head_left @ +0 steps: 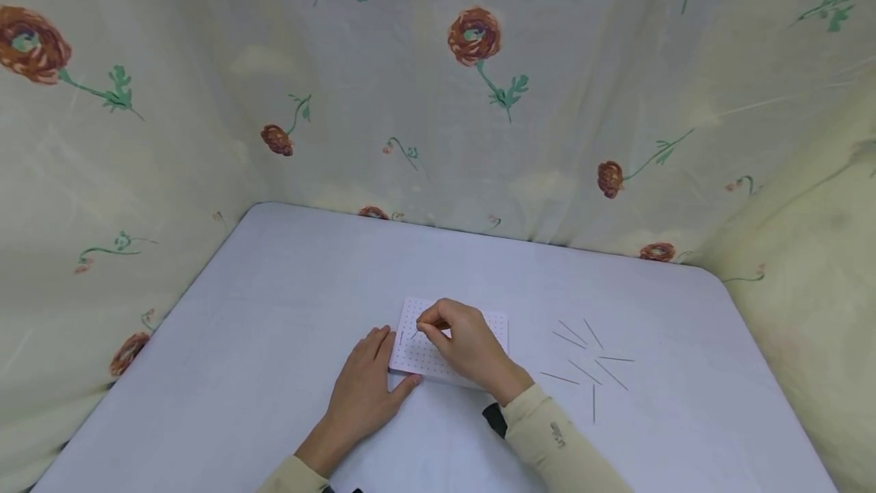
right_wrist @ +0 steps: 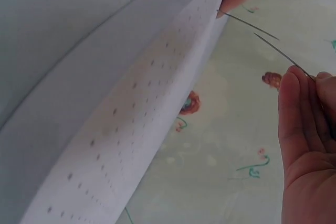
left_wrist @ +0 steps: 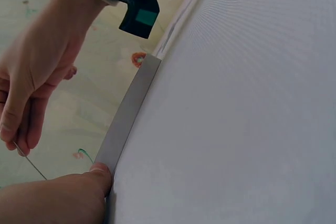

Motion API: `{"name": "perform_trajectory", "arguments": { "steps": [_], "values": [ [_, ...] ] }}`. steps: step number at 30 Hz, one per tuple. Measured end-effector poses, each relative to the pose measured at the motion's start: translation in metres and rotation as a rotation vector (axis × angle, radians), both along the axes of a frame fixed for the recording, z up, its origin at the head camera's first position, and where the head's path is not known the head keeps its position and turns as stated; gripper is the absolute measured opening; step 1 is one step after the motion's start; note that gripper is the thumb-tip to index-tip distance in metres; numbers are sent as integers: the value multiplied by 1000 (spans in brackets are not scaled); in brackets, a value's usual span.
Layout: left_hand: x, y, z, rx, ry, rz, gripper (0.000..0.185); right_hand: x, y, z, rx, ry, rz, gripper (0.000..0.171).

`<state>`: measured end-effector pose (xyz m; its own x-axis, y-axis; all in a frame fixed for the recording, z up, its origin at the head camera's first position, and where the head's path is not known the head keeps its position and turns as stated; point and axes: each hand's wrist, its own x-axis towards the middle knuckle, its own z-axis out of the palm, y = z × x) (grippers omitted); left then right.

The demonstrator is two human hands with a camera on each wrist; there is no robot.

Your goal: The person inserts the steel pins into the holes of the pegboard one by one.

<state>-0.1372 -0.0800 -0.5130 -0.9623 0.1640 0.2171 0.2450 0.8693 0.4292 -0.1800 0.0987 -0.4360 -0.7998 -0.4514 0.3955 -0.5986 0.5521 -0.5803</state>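
A white board with a grid of small holes [head_left: 419, 360] lies on the table. My right hand [head_left: 468, 341] is above it, pinching a thin metal pin [right_wrist: 281, 52] between thumb and fingertips. The pin slants down toward the board's left part, its pointed end apart from the board in the right wrist view. Another thin pin [right_wrist: 249, 24] stands in the board near its left edge. My left hand [head_left: 367, 388] lies at the near left corner, fingers along the left side. Its thumb touches the board's near side [left_wrist: 128, 114] in the left wrist view.
Several loose thin pins [head_left: 617, 359] lie scattered on the white table [head_left: 308, 265] to the right of the board. A flower-patterned curtain [head_left: 411, 97] hangs behind and beside the table. A black device [head_left: 495, 419] sits at the right wrist.
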Motion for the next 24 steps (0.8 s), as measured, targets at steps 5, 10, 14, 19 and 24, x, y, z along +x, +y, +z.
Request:
{"name": "perform_trajectory", "arguments": {
  "steps": [5, 10, 14, 19, 24],
  "values": [
    [1, -1, -1, 6, 9, -8, 80, -2, -6, -6, 49, -20, 17, 6],
    [0, -1, -2, 15, 14, -9, 80, -3, -10, -11, 77, -26, 18, 5],
    [1, -1, -3, 12, 10, -8, 82, -4, -12, -15, 93, -24, 12, 4],
    [1, -1, -2, 13, 8, -11, 82, -4, -14, -19, 111, -1, 8, 4],
    [1, -1, -1, 17, 8, -13, 81, -5, -13, -19, 108, 22, 13, 4]
  ]
}}
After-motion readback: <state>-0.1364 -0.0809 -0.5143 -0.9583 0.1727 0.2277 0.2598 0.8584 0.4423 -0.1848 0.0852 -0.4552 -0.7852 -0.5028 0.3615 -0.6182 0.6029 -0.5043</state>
